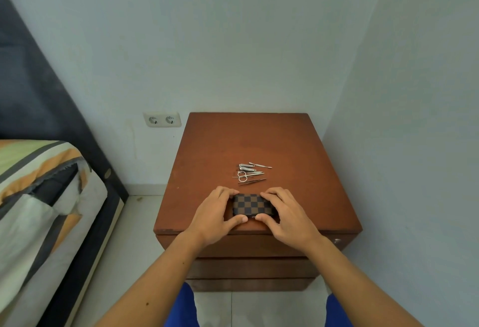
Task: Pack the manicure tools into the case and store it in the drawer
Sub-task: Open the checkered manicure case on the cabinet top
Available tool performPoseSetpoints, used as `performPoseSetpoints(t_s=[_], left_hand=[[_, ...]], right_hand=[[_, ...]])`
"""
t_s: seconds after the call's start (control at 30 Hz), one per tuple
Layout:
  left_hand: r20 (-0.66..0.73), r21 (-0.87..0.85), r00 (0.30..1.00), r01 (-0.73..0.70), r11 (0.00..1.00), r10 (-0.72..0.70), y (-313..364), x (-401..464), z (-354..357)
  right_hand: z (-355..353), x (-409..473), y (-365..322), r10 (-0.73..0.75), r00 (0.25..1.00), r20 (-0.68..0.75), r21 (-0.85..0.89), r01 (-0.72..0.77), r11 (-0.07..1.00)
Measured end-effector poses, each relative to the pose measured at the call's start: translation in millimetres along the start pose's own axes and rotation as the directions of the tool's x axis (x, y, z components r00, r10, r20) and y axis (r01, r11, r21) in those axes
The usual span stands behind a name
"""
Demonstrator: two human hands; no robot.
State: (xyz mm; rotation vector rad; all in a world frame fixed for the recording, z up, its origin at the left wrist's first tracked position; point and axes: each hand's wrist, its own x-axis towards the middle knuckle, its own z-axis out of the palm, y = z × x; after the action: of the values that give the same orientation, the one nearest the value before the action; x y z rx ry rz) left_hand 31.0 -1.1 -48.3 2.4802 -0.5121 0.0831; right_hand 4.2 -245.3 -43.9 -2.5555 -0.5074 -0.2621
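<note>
Right now the checkered case lies closed near the front edge of the nightstand, long axis running side to side. The left hand and right hand grip its two short ends, thumbs on the near edge. Just behind the case, untouched, lies the pile of manicure tools, about equally near both hands.

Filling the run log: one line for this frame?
stage: case closed, not yet opened | left hand + right hand: grip checkered case | manicure tools: loose on nightstand | drawers: shut
</note>
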Motion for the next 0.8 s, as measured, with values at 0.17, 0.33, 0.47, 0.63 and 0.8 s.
performPoseSetpoints(t_s=[0.17,0.33,0.47,0.63,0.8], left_hand=[[0.001,-0.002,1.0,-0.001,1.0,0.001,-2.1,-0.1,-0.1],[-0.032,-0.018,0.999,-0.008,1.0,0.008,-3.6,0.7,2.2],[-0.038,-0.035,0.999,0.007,0.999,-0.008,-3.8,1.1,3.3],[-0.053,-0.011,0.998,0.017,1.0,-0.018,1.0,-0.6,4.5],[-0.087,0.049,0.996,-0.006,0.999,0.01,-0.4,0.6,8.5]], right_hand=[[0.6,0.9,1.5,0.001,1.0,-0.002,0.012,-0.001,1.0],[-2.8,2.9,2.5,0.025,0.999,-0.038,0.067,-0.022,0.998],[-3.4,0.7,2.4,0.01,1.0,-0.011,0.05,-0.009,0.999],[-0.5,-0.9,-0.9,0.019,1.0,-0.024,0.055,-0.017,0.998],[0.7,-1.8,-0.5,0.004,0.999,-0.032,0.046,-0.002,0.999]])
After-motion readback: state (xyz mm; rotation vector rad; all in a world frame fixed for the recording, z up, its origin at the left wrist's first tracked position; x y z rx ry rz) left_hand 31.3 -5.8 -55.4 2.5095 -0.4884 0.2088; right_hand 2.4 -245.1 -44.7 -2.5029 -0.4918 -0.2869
